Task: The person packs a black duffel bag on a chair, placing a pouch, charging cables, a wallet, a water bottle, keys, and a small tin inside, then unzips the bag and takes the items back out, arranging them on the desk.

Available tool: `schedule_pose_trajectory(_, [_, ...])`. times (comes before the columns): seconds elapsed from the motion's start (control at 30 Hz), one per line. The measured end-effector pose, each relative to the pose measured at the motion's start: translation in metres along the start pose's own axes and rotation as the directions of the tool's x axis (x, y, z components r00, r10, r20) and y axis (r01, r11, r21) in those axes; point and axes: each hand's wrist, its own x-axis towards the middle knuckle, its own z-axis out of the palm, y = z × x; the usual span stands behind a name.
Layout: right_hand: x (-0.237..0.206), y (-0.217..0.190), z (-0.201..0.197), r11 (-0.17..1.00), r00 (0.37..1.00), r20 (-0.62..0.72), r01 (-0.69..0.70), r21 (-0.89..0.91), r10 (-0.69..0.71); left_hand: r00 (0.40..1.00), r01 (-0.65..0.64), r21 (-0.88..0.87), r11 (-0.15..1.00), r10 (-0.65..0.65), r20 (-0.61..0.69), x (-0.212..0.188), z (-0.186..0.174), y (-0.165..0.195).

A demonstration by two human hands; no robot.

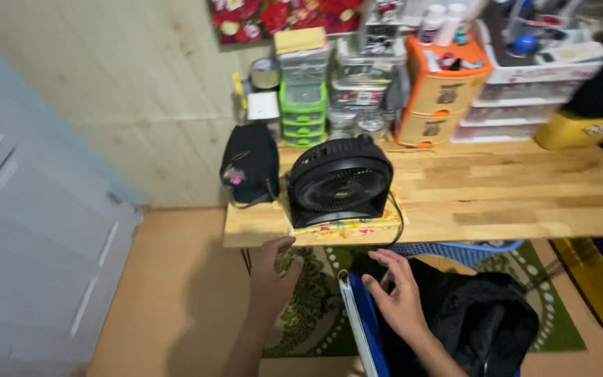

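Note:
My left hand [272, 276] reaches toward the front edge of the wooden table [511, 192], fingers loosely apart, holding nothing. My right hand [398, 293] hovers open just below the table edge, above a blue chair back [364, 324] draped with black cloth [483, 318]. A round black fan [340, 180] stands on the table on a flowered cloth [357, 225], right above both hands. A black pouch [249, 164] stands to the left of the fan.
Stacked small drawer units, green [303, 105], orange [442, 91] and white [535, 98], line the back of the table against the wall. A yellow object [574, 130] sits at the far right. A green patterned rug [315, 307] lies under the table. A white door [36, 237] is at left.

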Motion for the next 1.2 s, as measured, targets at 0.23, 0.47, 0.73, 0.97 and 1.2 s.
schedule_pose_trajectory(0.23, [-0.003,0.017,-0.033,0.999,0.962,-0.273,-0.037,-0.023,0.03,0.974,-0.03,-0.147,0.989,0.063,0.219,0.028,0.009,0.026])
schedule_pose_trajectory(0.47, [-0.005,0.055,-0.072,0.997,0.92,-0.391,-0.005,-0.074,-0.025,0.97,-0.159,-0.145,0.977,0.182,0.164,0.039,0.011,0.058])
schedule_pose_trajectory(0.73, [0.025,0.037,-0.096,1.0,0.913,-0.409,-0.005,0.016,0.011,0.941,-0.308,-0.154,0.939,0.325,0.097,0.115,0.012,0.071])
schedule_pose_trajectory(0.97, [0.146,-0.022,-0.071,0.988,0.925,-0.357,0.09,-0.13,-0.131,0.891,-0.419,-0.163,0.893,0.439,0.113,0.269,0.06,0.02])
schedule_pose_trajectory(1.2, [0.313,-0.024,-0.002,0.962,0.967,-0.133,0.187,-0.201,-0.216,0.863,-0.399,-0.082,0.913,0.404,0.304,0.377,0.173,-0.09])
